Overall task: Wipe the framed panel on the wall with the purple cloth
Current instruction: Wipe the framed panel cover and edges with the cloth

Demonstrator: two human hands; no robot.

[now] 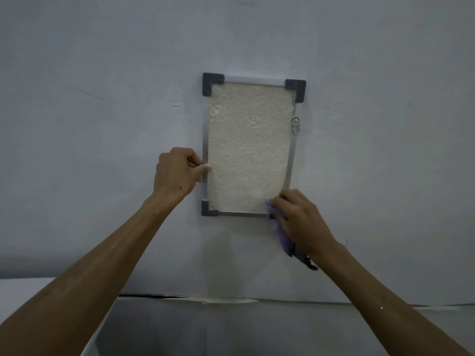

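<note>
Panel: framed panel (pixel 248 147) hangs on the wall (pixel 102 98), standing tall, so its long axis runs up and down. Rough cream face, thin metal rails, dark corner caps.
Cloth: purple cloth (pixel 281 227) sits at the panel's bottom right corner, bunched under your right hand, with a tail hanging down past the wrist.
Right hand: right hand (pixel 299 217) has its fingers curled over the cloth and pushes it against that lower corner. Nearly all of the face lies up and to the left of it, so I'd guess your next stroke wants to go that way.
Left hand: left hand (pixel 177 170) pinches the left rail about halfway up, thumb in front, looks like it's steadying the frame.
Nearer hand: the right one, already touching the face.
Catch: small metal clip (pixel 296 125) on the right rail, might snag the cloth.
Containers: none that you can see.
</note>
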